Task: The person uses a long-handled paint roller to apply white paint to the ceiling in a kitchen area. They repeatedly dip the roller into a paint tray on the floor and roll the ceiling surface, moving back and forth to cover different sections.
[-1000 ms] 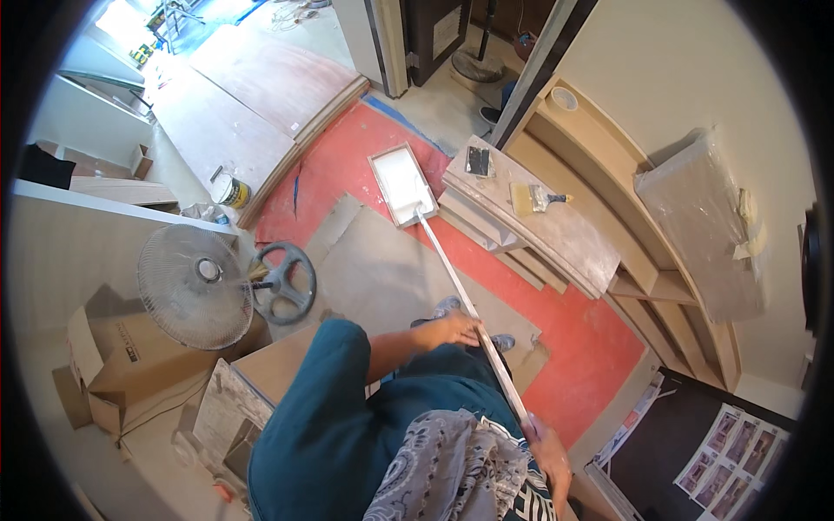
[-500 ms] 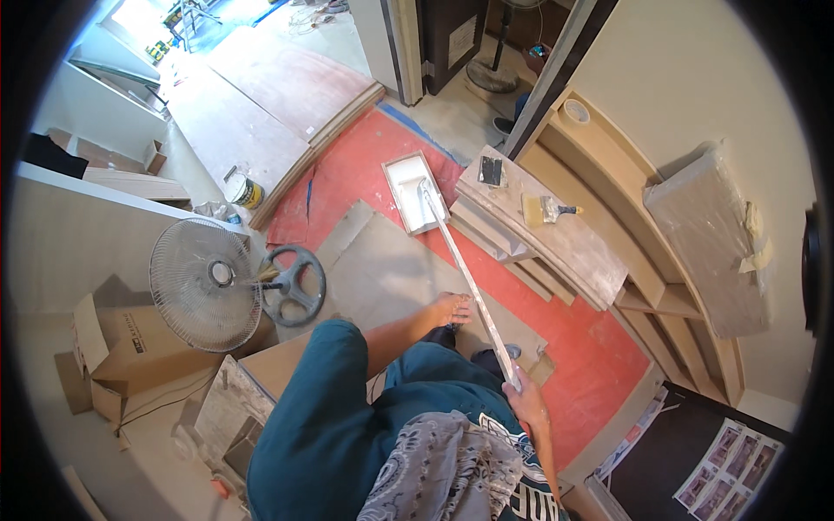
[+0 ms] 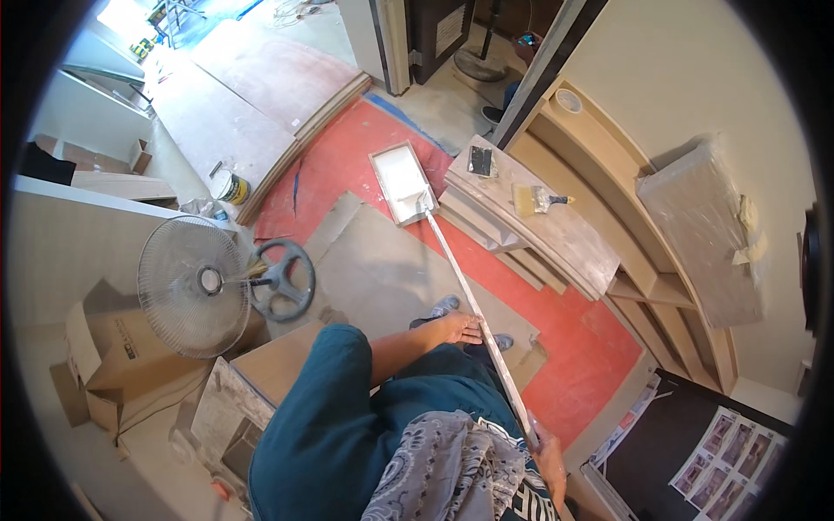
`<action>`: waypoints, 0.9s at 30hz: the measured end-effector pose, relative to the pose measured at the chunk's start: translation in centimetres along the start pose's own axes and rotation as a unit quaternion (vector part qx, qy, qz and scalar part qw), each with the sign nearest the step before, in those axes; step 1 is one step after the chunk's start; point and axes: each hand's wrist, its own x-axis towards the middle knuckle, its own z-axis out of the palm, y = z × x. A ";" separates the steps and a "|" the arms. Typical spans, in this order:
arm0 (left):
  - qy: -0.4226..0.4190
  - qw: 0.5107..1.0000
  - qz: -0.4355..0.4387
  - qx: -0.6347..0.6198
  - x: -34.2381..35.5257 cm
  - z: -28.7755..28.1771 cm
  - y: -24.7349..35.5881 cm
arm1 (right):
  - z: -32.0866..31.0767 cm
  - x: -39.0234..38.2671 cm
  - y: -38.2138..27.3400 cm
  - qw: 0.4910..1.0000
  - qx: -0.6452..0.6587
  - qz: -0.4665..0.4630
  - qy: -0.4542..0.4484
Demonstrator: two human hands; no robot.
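I hold a long pale pole (image 3: 465,291) with both hands. My left hand (image 3: 456,328) grips it partway along its length, and my right hand (image 3: 547,451) is closed around its near end by my waist. The far end carries a paint roller (image 3: 423,206) that rests in a white paint tray (image 3: 398,181) lying on the red floor covering (image 3: 347,161). My teal sleeve and a patterned grey cloth fill the lower middle of the view. My shoes (image 3: 439,308) stand on flattened cardboard (image 3: 382,269).
A standing fan (image 3: 195,286) with a round base lies to the left beside cardboard boxes (image 3: 95,356). A paint can (image 3: 229,187) sits near curved boards. Stacked planks (image 3: 530,221) carry a brush (image 3: 537,201). Curved shelving runs along the right wall.
The roller end has stayed in the tray while the view shifted a little. My left hand has slid slightly along the pole; my right hand remains at its near end.
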 end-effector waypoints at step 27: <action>0.042 0.996 0.075 -0.003 2.8 -6.7 -0.5 | 2.6 9.7 3.1 0.988 -0.146 0.028 -0.044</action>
